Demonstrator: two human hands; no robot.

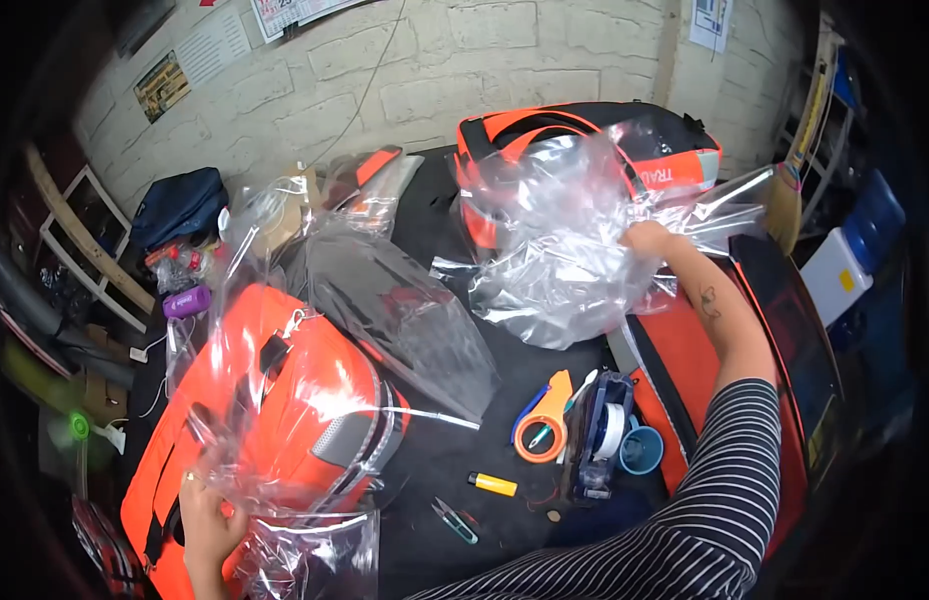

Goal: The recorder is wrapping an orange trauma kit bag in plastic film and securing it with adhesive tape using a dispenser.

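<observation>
At the left lies a bright orange bag (319,375) with a black strap and a grey reflective patch, partly covered by a clear plastic bag (309,550). My left hand (212,522) is at its near left side, fingers curled on the clear plastic. My right hand (647,240) reaches far across the table and is closed on a large crumpled sheet of clear plastic (554,260). That sheet lies in front of, and partly over, an orange and black bag (674,140) by the wall. Another clear plastic sleeve (394,310) rests between the two bags.
Near the middle are orange-handled scissors (544,420), a tape dispenser (594,440), a blue cup (641,450), a yellow lighter (492,484) and thread snips (454,520). Red and black fabric (674,375) lies under my right arm. A purple roll (187,302) and dark blue pouch (179,207) stand at left.
</observation>
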